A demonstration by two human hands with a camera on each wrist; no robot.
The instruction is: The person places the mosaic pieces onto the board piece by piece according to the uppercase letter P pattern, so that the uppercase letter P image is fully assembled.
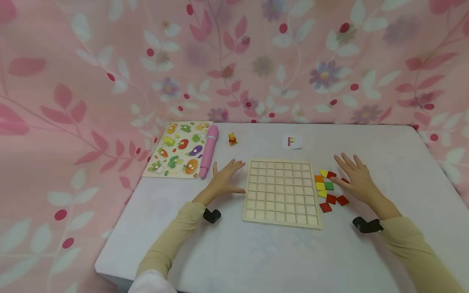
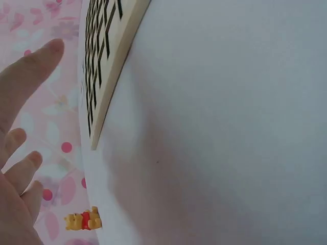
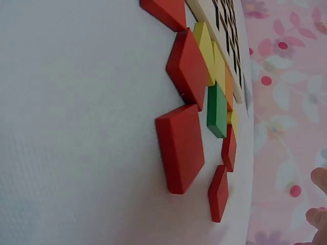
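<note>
A square wooden grid board (image 1: 279, 193) with rows of shallow cells lies on the white table. My left hand (image 1: 222, 179) is held beside its left edge, fingers spread and holding nothing; the left wrist view shows the thumb (image 2: 36, 71) over the table near the board's corner. To the right of the board lie several small flat tiles: red tiles (image 3: 181, 148), yellow tiles (image 1: 320, 186), an orange tile (image 1: 319, 178) and a green tile (image 1: 329, 186). Above the right side of these tiles my right hand (image 1: 355, 179) hovers with spread fingers and nothing in its grasp.
Behind the board lies a small printed card (image 1: 292, 141) with a coloured pattern. A yellow bear figurine (image 1: 232, 139) stands at the back, near a pink wand-shaped thing (image 1: 209, 152) and a vegetable puzzle board (image 1: 177, 150). A pink floral curtain (image 1: 264, 61) hangs behind the table.
</note>
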